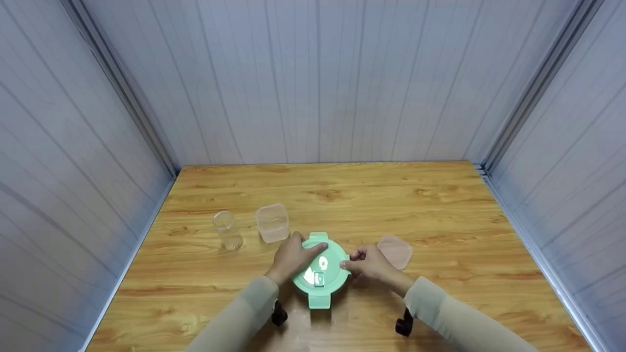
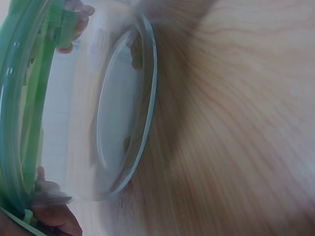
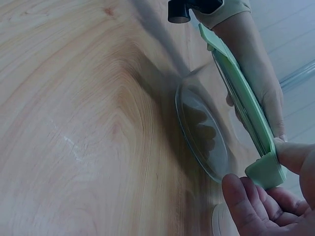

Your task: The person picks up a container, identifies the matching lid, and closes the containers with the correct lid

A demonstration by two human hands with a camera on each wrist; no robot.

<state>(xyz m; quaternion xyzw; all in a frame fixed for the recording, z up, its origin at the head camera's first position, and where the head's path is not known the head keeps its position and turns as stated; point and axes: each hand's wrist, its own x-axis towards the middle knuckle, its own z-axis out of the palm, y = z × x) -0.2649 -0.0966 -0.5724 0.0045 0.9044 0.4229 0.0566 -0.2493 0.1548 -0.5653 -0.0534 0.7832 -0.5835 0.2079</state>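
A round glass food container (image 2: 78, 128) stands on the table with a mint-green lid (image 1: 333, 266) on top. My left hand (image 1: 292, 258) grips its left side, the thumb lying on the lid and fingers down along the glass. At the right edge, my right hand (image 1: 372, 265) pinches one of the lid's side clips (image 3: 266, 170), thumb above and fingers below. The near clip (image 1: 319, 300) and far clip (image 1: 318, 235) stick outward from the lid. A small vent flap (image 1: 319, 279) sits on the lid's near half.
Left of the container stand a clear glass cup (image 1: 229, 232) and a clear square plastic box (image 1: 272, 223). A flat translucent pinkish lid (image 1: 395, 251) lies just beyond the right hand. Panel walls (image 1: 318, 83) enclose the wooden table (image 1: 430, 195) at the back and sides.
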